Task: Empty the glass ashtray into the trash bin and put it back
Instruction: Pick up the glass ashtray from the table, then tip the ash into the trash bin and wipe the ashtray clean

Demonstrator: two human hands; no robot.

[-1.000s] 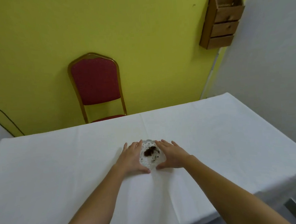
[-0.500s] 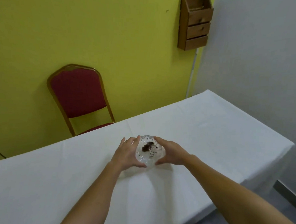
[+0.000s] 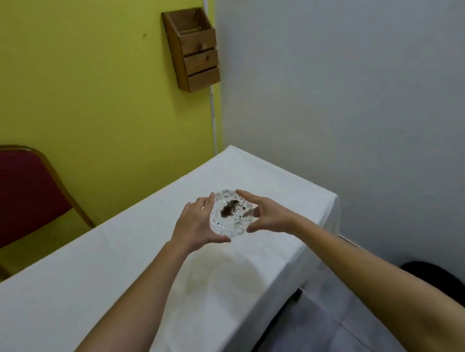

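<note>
The round clear glass ashtray holds a dark clump of ash and scattered specks. It is lifted above the white tablecloth, held level between both hands. My left hand grips its left rim, thumb under the near edge. My right hand grips the right rim with fingers and thumb. A dark round shape, possibly the trash bin, shows on the floor at the lower right, mostly hidden behind my right forearm.
A red chair with a gold frame stands behind the table at the left. A wooden wall box hangs on the yellow wall near the corner. The grey wall runs along the right. The table's right end drops to grey floor.
Both hands have lifted the ashtray off the table. The view has swung to the right, toward the table's end and the dark shape on the floor.
</note>
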